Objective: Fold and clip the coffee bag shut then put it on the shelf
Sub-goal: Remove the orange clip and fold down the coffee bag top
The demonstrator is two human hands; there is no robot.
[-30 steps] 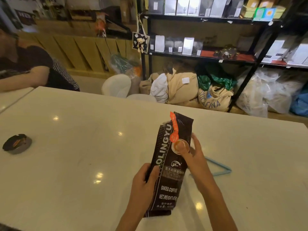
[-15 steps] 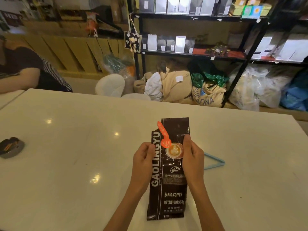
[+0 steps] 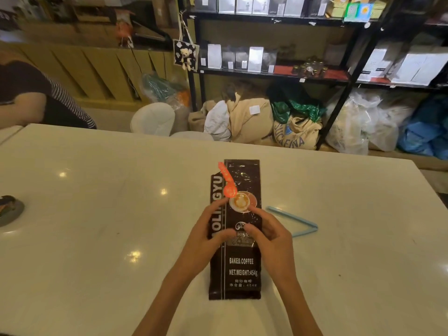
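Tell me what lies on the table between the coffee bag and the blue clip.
Nothing: the head view shows only bare white table between the coffee bag and the blue clip, though the right hand covers the nearer part.

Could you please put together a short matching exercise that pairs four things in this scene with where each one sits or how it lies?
Things:
1. coffee bag
2. blue clip
3. burlap sack
4. round dark dish

Places or states:
A. on the floor below the black shelf
B. near the table's far left edge
C. lying flat under both hands, top unfolded
D. open on the table, right of the bag

Pairs: 1-C, 2-D, 3-A, 4-B. The left hand and right hand rest on the bag's middle.
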